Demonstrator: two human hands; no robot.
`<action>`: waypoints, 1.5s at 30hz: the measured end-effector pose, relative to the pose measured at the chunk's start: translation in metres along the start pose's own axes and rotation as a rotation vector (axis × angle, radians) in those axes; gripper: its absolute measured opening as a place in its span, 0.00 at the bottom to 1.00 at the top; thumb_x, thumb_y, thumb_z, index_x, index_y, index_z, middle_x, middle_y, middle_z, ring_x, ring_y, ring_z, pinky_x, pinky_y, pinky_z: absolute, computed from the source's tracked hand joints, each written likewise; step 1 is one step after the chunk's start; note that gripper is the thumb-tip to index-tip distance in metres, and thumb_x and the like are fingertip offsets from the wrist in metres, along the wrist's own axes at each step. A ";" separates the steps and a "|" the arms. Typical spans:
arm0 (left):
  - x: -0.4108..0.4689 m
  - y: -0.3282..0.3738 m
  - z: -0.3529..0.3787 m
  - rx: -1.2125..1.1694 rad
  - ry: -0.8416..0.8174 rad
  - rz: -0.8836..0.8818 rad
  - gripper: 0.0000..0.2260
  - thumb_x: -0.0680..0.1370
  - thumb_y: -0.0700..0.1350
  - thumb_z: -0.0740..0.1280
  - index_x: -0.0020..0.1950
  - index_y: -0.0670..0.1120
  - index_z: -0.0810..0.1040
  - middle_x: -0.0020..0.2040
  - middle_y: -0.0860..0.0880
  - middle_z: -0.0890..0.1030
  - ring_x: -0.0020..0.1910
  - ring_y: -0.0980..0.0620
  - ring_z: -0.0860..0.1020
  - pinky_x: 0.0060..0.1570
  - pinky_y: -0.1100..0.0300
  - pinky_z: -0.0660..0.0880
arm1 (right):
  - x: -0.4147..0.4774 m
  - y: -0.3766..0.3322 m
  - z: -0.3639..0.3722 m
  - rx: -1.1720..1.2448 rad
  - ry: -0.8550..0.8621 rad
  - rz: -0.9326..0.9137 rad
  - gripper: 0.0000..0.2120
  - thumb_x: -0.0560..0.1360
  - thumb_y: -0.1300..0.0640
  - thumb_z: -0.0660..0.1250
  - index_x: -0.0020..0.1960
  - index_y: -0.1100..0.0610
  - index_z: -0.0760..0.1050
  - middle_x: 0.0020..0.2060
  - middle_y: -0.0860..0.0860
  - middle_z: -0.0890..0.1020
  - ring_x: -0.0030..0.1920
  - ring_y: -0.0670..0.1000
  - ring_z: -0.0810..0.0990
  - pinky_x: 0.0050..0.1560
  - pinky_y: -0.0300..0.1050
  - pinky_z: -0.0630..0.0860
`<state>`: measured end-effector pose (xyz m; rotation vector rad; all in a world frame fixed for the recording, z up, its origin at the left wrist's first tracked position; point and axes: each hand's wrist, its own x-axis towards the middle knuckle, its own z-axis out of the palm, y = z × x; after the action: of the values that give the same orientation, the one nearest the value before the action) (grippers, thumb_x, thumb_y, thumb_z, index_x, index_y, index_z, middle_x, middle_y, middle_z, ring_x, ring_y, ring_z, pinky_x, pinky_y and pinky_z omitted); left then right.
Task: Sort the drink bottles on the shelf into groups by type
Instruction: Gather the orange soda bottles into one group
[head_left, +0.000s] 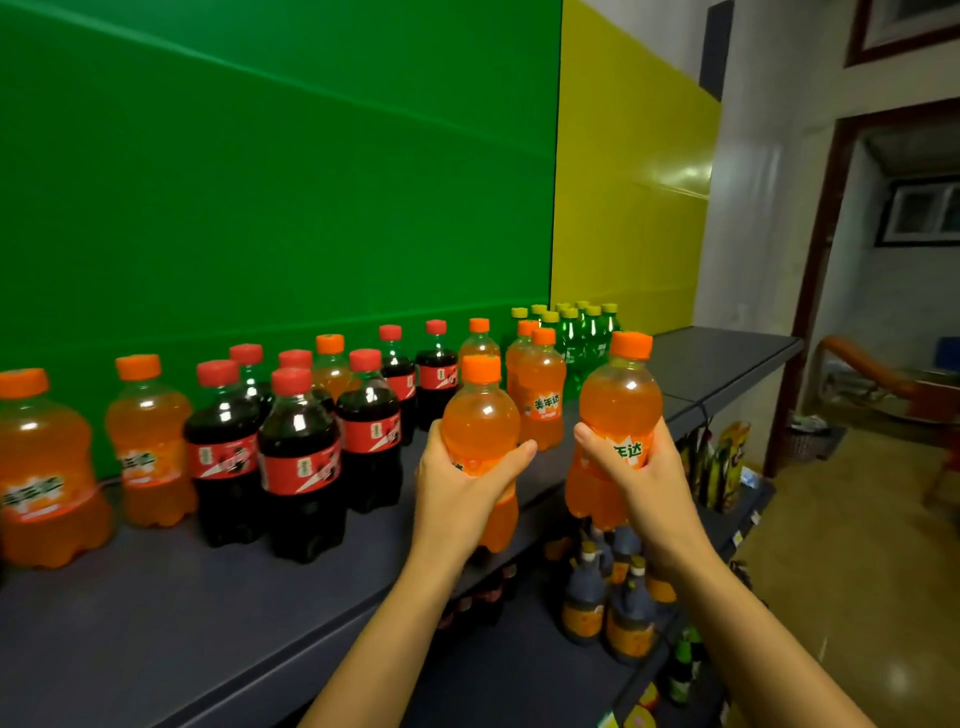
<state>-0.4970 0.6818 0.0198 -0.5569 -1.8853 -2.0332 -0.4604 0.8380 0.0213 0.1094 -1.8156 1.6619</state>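
Two bare forearms reach in from below; no sleeves, watches or rings show; left hand and right hand ungloved, nails short.

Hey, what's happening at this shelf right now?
A person is sorting soda bottles on the shelf. The left hand grips one orange bottle, the right hand another, both held above the front edge. Orange and cola bottles are still mixed on the shelf; the green bottles are grouped at the back right.

Glossy clear plastic orange soda bottles; matt smooth grey shelf; glossy green backboard
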 end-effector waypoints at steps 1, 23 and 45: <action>0.007 -0.004 0.006 0.007 0.002 0.004 0.19 0.65 0.45 0.77 0.50 0.58 0.73 0.47 0.57 0.80 0.44 0.63 0.80 0.42 0.68 0.75 | 0.009 0.005 -0.003 -0.003 0.004 -0.001 0.31 0.61 0.42 0.71 0.62 0.48 0.69 0.52 0.46 0.80 0.51 0.45 0.80 0.51 0.44 0.77; 0.087 -0.057 0.067 0.160 0.258 -0.082 0.22 0.68 0.44 0.74 0.55 0.58 0.68 0.52 0.57 0.77 0.50 0.63 0.76 0.41 0.72 0.73 | 0.177 0.131 -0.013 0.065 -0.339 0.034 0.21 0.65 0.46 0.70 0.55 0.42 0.66 0.49 0.41 0.78 0.50 0.40 0.78 0.49 0.37 0.74; 0.095 -0.078 0.069 0.645 0.443 -0.012 0.35 0.68 0.59 0.71 0.67 0.52 0.56 0.64 0.50 0.70 0.63 0.53 0.71 0.63 0.55 0.70 | 0.183 0.145 -0.003 0.005 -0.536 -0.049 0.35 0.70 0.38 0.62 0.70 0.53 0.57 0.63 0.51 0.71 0.64 0.53 0.70 0.65 0.53 0.68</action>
<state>-0.6122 0.7602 0.0013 0.0688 -2.0769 -1.2792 -0.6715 0.9346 -0.0086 0.6497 -2.1682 1.7099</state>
